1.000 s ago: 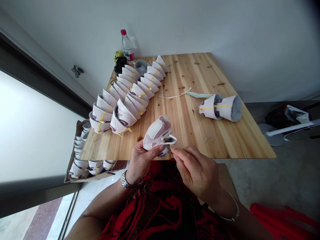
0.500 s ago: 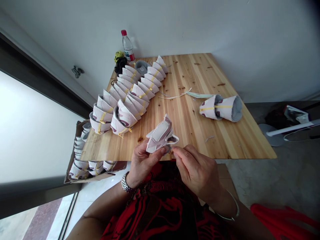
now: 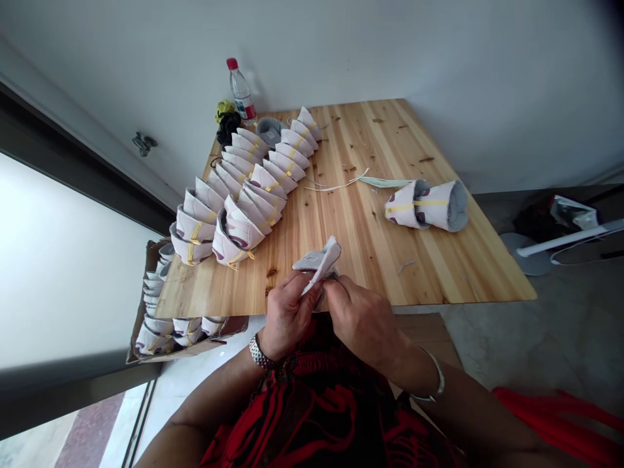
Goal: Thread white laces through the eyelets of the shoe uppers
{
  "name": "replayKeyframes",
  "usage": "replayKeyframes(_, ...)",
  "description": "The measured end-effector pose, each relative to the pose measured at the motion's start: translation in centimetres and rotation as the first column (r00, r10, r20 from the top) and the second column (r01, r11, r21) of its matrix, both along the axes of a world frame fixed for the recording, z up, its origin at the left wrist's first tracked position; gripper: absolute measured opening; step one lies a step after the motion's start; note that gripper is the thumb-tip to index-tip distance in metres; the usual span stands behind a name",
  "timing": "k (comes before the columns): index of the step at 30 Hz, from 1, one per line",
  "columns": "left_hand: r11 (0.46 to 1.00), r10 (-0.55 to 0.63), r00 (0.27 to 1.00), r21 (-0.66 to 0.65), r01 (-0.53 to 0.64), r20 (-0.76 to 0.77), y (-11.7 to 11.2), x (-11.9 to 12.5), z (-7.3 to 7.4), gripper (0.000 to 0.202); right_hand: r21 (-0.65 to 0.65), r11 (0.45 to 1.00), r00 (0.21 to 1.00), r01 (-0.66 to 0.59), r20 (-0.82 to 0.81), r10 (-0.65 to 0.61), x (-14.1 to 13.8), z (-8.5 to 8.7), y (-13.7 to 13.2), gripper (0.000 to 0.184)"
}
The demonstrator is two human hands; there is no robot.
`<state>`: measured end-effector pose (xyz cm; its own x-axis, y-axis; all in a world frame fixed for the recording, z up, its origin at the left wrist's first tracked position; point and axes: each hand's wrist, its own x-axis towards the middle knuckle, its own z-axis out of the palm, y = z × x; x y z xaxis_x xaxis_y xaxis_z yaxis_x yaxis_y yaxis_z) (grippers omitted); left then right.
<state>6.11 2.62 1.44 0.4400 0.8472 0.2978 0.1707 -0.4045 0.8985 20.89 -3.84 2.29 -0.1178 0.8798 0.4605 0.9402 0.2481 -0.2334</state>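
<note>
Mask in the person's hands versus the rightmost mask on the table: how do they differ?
The held mask is folded flat, pinched by the left hand and right hand; the rightmost table mask lies open on its side, cup-shaped. The table mask shows a yellow strap; the held mask shows none. Both are pale masks.

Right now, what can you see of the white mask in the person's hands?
The white mask looks folded over, not cupped open, and its material looks like soft, thick fabric. A small grey square patch shows on its upper side, and one pointed end sticks up. The left hand and right hand both touch it and hide its lower part. It is held up in front of the edge of the wooden table, tilted, and does not seem to rest on the table.
</note>
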Motion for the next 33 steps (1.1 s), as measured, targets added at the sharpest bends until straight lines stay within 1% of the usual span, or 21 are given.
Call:
replayKeyframes(2, 0.999, 0.033, 0.999, -0.01, -0.033, 0.002, 0.1, 0.2, -0.1, 0.021, -0.051, 0.998, 1.0, 0.021, -0.004, -0.022, -0.5, -0.2, 0.3, 0.022)
replayKeyframes(5, 0.997, 0.072, 0.997, -0.01, -0.072, -0.013, 0.2, 0.3, -0.3, 0.028, -0.126, 0.99, 0.996, 0.069, -0.051, -0.076, -1.0, -0.5, 0.9, 0.019)
replayKeyframes(9, 0.999, 0.052, 0.998, -0.007, -0.052, -0.03, -0.2, 0.5, -0.3, 0.027, -0.191, 0.976, 0.993, 0.107, -0.03, -0.115, -1.5, -0.5, 1.6, 0.017)
replayKeyframes(12, 0.999, 0.046, 0.999, -0.003, -0.046, -0.02, 0.1, 0.5, -0.1, 0.024, -0.208, 0.972, 0.993, 0.106, -0.03, -0.115, -1.4, 0.0, 1.9, 0.017)
replayKeyframes(14, 0.996, 0.067, 0.998, -0.055, -0.067, 0.0, 1.0, 0.2, 0.0, 0.023, -0.188, 0.979, 0.994, 0.082, -0.054, -0.094, -0.8, 0.7, 1.7, 0.019)
replayKeyframes(15, 0.991, 0.096, 0.995, -0.099, -0.094, 0.014, 1.6, -0.1, 0.0, 0.024, -0.167, 0.984, 0.995, 0.067, -0.065, -0.079, -0.4, 1.2, 1.3, 0.022)
replayKeyframes(17, 0.962, 0.193, 0.979, -0.209, -0.177, 0.06, 2.9, -0.9, 0.0, 0.027, -0.102, 0.995, 0.992, 0.019, -0.124, -0.031, 0.4, 2.0, 0.5, 0.027)
replayKeyframes(19, 0.917, 0.292, 0.946, -0.322, -0.236, 0.138, 3.8, -1.6, 0.0, 0.031, -0.036, 0.998, 0.958, -0.048, -0.284, 0.035, 1.0, 2.4, -0.1, 0.028)
replayKeyframes(20, 0.894, 0.318, 0.93, -0.385, -0.23, 0.184, 4.0, -1.9, 0.1, 0.033, -0.02, 0.997, 0.916, -0.07, -0.396, 0.056, 1.1, 2.2, -0.2, 0.025)
replayKeyframes(21, 0.87, 0.328, 0.917, -0.452, -0.198, 0.228, 4.0, -2.0, 0.2, 0.033, -0.018, 0.997, 0.858, -0.078, -0.511, 0.058, 1.1, 1.9, -0.1, 0.023)
replayKeyframes(23, 0.803, 0.309, 0.902, -0.591, -0.078, 0.3, 3.5, -2.1, 0.4, 0.033, -0.055, 0.996, 0.727, -0.067, -0.686, 0.011, 0.5, 0.7, 0.4, 0.025)
replayKeyframes(24, 0.754, 0.29, 0.898, -0.657, 0.0, 0.332, 3.1, -2.0, 0.5, 0.034, -0.076, 0.996, 0.677, -0.049, -0.735, -0.023, 0.2, 0.0, 0.8, 0.027)
replayKeyframes(25, 0.697, 0.272, 0.89, -0.712, 0.08, 0.367, 2.7, -1.9, 0.6, 0.035, -0.085, 0.996, 0.643, -0.029, -0.764, -0.047, -0.2, -0.7, 1.2, 0.028)
replayKeyframes(26, 0.637, 0.256, 0.879, -0.754, 0.16, 0.403, 2.4, -1.8, 0.6, 0.038, -0.082, 0.997, 0.625, -0.012, -0.778, -0.057, -0.6, -1.2, 1.4, 0.028)
replayKeyframes(28, 0.51, 0.235, 0.853, -0.806, 0.3, 0.466, 1.9, -1.9, 0.4, 0.042, -0.06, 0.998, 0.63, -0.004, -0.775, -0.044, -1.1, -1.6, 1.3, 0.028)
replayKeyframes(29, 0.454, 0.228, 0.845, -0.821, 0.346, 0.483, 1.7, -2.0, 0.1, 0.042, -0.047, 0.999, 0.646, -0.019, -0.763, -0.024, -1.2, -1.5, 1.0, 0.028)
replayKeyframes(30, 0.413, 0.219, 0.844, -0.83, 0.375, 0.49, 1.6, -2.1, -0.2, 0.042, -0.032, 0.998, 0.665, -0.047, -0.747, 0.008, -1.2, -1.3, 0.7, 0.028)
replayKeyframes(31, 0.391, 0.202, 0.849, -0.835, 0.387, 0.488, 1.5, -2.2, -0.6, 0.041, -0.022, 0.996, 0.686, -0.084, -0.726, 0.042, -1.2, -1.0, 0.2, 0.028)
replayKeyframes(32, 0.391, 0.175, 0.861, -0.836, 0.384, 0.477, 1.4, -2.3, -1.0, 0.041, -0.014, 0.993, 0.706, -0.117, -0.705, 0.073, -1.1, -0.7, -0.2, 0.029)
replayKeyframes(33, 0.407, 0.141, 0.876, -0.834, 0.374, 0.461, 1.3, -2.3, -1.3, 0.041, -0.008, 0.99, 0.724, -0.14, -0.683, 0.097, -1.0, -0.4, -0.6, 0.03)
